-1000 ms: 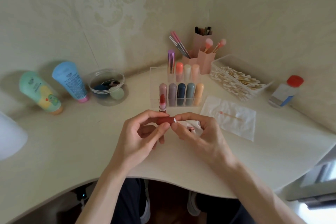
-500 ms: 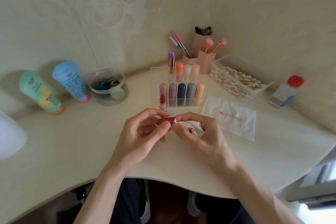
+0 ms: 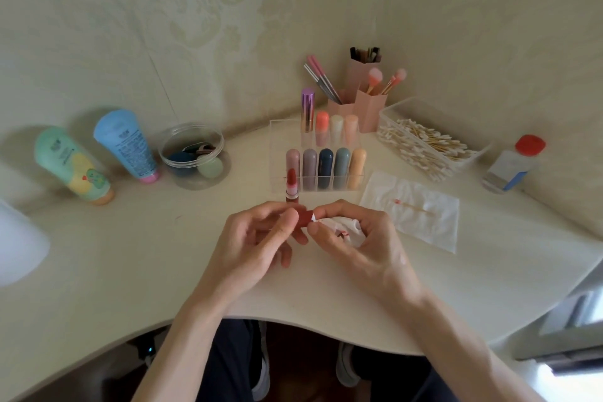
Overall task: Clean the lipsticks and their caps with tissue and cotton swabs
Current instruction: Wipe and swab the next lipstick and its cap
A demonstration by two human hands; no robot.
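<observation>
Early days: our left grip [image 3: 257, 238] pinches the cap [image 3: 303, 218] over the worktop [image 3: 130, 254], right grip [image 3: 355, 241] pinches stained tissue [image 3: 344, 229] at its mouth. We reckon the racked lipsticks [image 3: 324, 170] all remain.

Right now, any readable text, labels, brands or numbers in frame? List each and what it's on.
No text can be read in this view.
Logo and print on the green tube: too blurred to read.
Lines of small print on the blue tube: too small to read.
Blue label on the red-capped bottle: no characters can be made out.
</observation>
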